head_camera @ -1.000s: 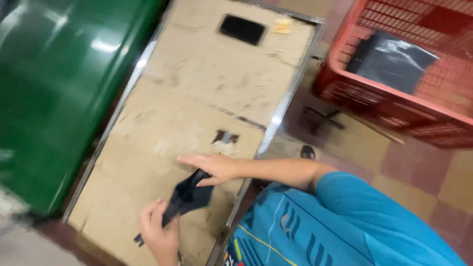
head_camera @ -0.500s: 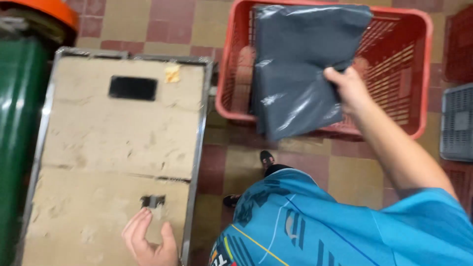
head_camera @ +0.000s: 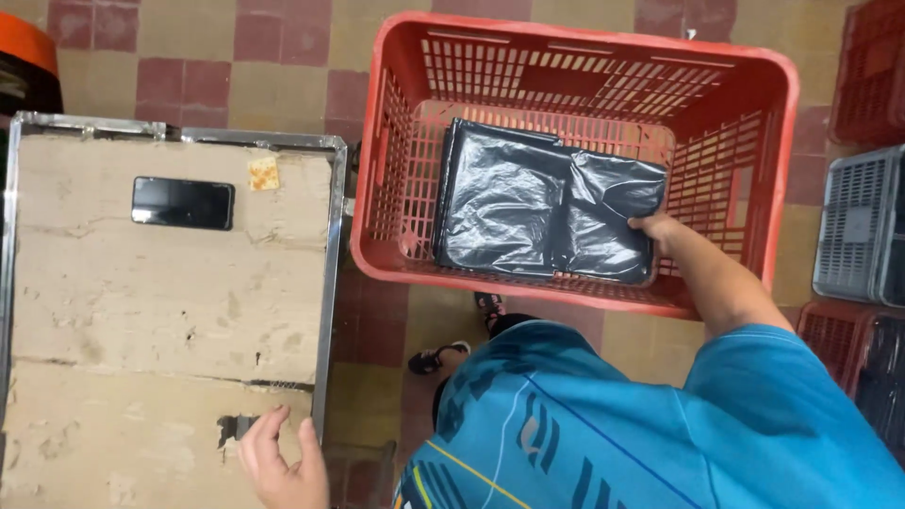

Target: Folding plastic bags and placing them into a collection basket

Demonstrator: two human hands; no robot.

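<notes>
Folded black plastic bags (head_camera: 547, 203) lie flat in a red slatted crate (head_camera: 773, 179) on the tiled floor. My right hand (head_camera: 657, 229) reaches into the crate and rests on the bags' near right corner, fingers on the plastic. My left hand (head_camera: 281, 462) lies flat, fingers spread, on the worn cardboard-covered table (head_camera: 160, 302) near its front right edge, holding nothing. A black phone (head_camera: 183, 203) lies face up at the table's far left.
The table has a metal rim (head_camera: 330, 283). A grey crate (head_camera: 858, 226) and more red crates (head_camera: 872, 66) stand to the right. My sandalled feet (head_camera: 438, 356) show between table and crate. An orange-lidded bin (head_camera: 28, 57) sits at the far left.
My right hand has lowered the black bags from above the crate onto its floor. The view has swung right, away from the green bin. My left hand stays on the table.
</notes>
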